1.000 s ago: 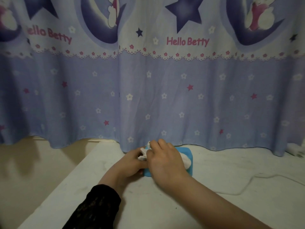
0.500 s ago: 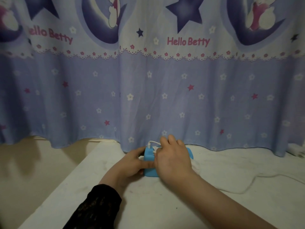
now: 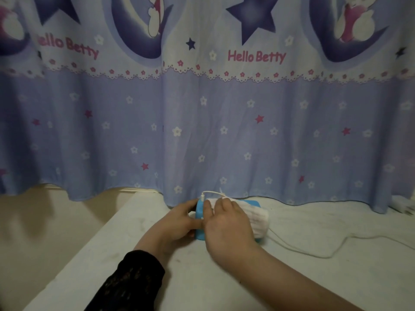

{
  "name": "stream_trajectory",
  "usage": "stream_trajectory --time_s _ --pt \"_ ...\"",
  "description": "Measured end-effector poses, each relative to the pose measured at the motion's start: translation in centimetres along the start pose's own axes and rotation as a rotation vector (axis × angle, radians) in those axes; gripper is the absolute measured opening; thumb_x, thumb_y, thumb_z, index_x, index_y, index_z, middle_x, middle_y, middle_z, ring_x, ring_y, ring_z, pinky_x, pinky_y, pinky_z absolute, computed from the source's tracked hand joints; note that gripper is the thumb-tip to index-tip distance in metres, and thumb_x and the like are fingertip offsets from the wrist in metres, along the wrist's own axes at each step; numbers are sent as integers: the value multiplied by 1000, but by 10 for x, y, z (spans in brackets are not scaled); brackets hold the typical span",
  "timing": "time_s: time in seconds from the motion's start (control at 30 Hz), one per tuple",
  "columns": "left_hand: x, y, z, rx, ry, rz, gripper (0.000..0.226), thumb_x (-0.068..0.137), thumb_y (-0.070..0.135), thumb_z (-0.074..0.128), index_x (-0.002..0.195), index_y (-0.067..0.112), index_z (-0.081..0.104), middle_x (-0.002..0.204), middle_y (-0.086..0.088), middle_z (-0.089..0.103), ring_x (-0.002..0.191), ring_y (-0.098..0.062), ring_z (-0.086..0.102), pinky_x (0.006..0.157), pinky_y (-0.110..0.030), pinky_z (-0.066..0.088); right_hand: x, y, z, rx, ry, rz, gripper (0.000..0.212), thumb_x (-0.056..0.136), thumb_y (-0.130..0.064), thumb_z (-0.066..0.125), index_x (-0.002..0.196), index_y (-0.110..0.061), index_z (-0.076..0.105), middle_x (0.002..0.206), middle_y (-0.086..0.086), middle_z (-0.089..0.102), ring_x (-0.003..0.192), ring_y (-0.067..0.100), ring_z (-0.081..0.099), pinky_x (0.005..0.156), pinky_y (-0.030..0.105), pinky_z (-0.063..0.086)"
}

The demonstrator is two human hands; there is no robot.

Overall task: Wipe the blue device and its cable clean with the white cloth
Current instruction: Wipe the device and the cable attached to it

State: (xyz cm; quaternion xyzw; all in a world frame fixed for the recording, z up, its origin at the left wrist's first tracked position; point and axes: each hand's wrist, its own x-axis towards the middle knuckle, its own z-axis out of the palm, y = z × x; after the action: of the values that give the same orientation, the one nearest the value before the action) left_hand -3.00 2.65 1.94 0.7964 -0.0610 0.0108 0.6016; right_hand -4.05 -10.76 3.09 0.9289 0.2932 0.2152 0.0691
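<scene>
The blue device (image 3: 199, 223) lies flat on the white table (image 3: 314, 277) close to the curtain. My left hand (image 3: 177, 221) grips its left end, thumb on the near side. Over the top of the device my right hand (image 3: 226, 230) presses the white cloth (image 3: 258, 218), which sticks out past my fingers on the right side. A thin white cable (image 3: 303, 250) is plugged into the device's far left corner, arches over the back and trails off to the right across the table. Most of the device is hidden under my right hand and the cloth.
A blue star-patterned curtain (image 3: 202, 131) hangs right behind the device down to the table. The table's left edge (image 3: 94, 248) drops off to a beige floor. A small white object (image 3: 404, 205) sits at the far right by the curtain.
My right hand has slid with the cloth from the device's left end toward its right, uncovering the blue left end and the cable plug. My left hand has kept its hold.
</scene>
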Motion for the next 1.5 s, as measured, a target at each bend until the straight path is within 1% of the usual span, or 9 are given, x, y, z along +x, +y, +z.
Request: stream_trajectory --time_s 0.13,0.23,0.37,0.5,0.67,0.87,1.07,1.33,1.5 --pt "1 0 -3 38 3 -11 56 62 6 60 118 10 58 81 -1 61 45 1 52 44 -15 41 1 1 4 40 136 31 50 89 -30 32 125 -3 52 113 17 63 107 30 53 98 36 42" --pt "1 -1 -3 43 0 -8 55 63 7 61 118 11 58 79 -2 60 44 1 49 44 -15 40 1 3 1 102 90 51 57 94 -38 27 135 0 38 127 20 50 120 33 42 106 41 30" --pt "1 -1 -1 16 10 -23 47 74 -8 57 116 13 59 83 -4 62 48 -2 51 44 -15 40 -1 6 0 133 175 57 61 85 -46 25 108 -5 64 92 10 67 90 25 58 84 35 48" --pt "1 0 -3 71 17 -2 51 63 12 62 113 23 61 90 -4 66 67 -14 53 51 -17 43 3 11 8 218 128 -56 85 83 -60 10 134 -2 44 133 17 53 126 32 44 110 40 28" --pt "3 -2 -3 83 12 -5 41 81 -2 62 117 17 58 87 3 63 46 3 52 43 -13 39 5 12 -3 -18 -40 145 75 94 -55 16 136 5 33 132 22 46 120 35 40 105 42 27" --pt "4 -3 -2 25 1 -12 42 80 -1 65 118 15 58 89 -1 66 51 2 58 45 -12 42 -6 10 7 55 9 169 72 76 -53 29 85 3 73 73 16 70 66 29 64 64 32 54" --pt "5 -2 -3 64 -5 -10 43 82 3 65 122 14 56 87 5 63 48 5 55 43 -12 40 -3 21 5 57 -35 212 75 93 -57 22 139 1 32 136 20 45 125 34 39 107 46 27" --pt "4 -2 -3 82 8 -7 42 83 1 63 122 14 56 86 4 63 46 3 53 44 -12 41 -4 24 12 150 32 46 91 75 -64 -4 139 -11 32 141 9 43 126 30 37 108 43 25" --pt "2 0 -2 28 -4 -17 44 81 8 69 122 17 57 91 3 66 56 4 61 44 -12 42 -6 24 4 38 -154 315 75 92 -60 17 145 -8 16 152 14 23 134 43 21 106 58 20"
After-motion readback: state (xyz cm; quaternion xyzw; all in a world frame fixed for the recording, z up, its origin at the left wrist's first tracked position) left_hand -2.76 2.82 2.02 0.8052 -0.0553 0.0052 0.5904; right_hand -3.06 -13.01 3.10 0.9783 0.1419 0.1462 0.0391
